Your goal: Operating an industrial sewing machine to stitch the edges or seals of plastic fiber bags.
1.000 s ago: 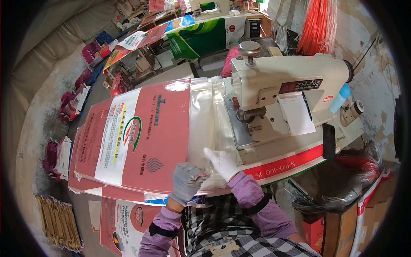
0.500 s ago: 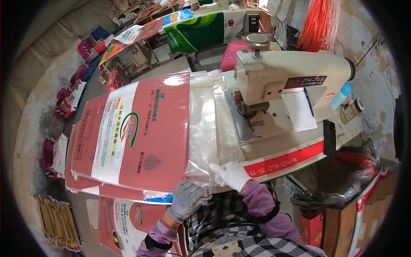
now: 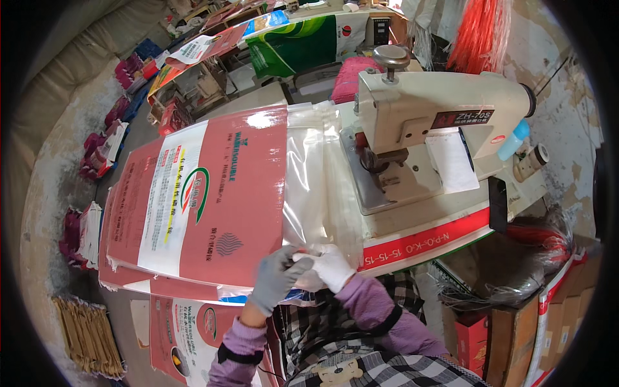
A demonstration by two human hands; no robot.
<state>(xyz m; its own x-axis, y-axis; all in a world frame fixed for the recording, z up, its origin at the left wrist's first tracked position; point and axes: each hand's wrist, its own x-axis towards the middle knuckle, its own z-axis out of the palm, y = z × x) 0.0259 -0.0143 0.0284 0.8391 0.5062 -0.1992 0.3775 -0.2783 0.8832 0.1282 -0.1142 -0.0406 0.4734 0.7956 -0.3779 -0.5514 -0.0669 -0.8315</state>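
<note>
A stack of red-and-white woven sacks [image 3: 255, 161] lies before me, with clear plastic liners [image 3: 304, 161] sticking out of their right ends. At the stack's near edge, by the liners' corner, my two gloved hands meet. My left hand [image 3: 276, 277], in a grey glove, is closed with its fingertips against the other hand's. My right hand [image 3: 330, 266], in a white glove, has its fingers bent and pressed together over the liner. Whatever is between the fingertips is hidden. To the right of the liners stands a cream sewing machine [image 3: 445, 103].
Another red-and-white sack [image 3: 193, 335] hangs below the stack's near edge. Brown folded bundles [image 3: 87, 335] stand at the lower left. Cardboard boxes [image 3: 509, 342] and tangled clear-and-red strands [image 3: 541, 248] are at the right. Red strands [image 3: 480, 39] hang behind the machine.
My left hand has moved up a little and my right hand has drawn left, its outstretched finger now bent. They have come together at the liner's near corner. The sacks lie as before.
</note>
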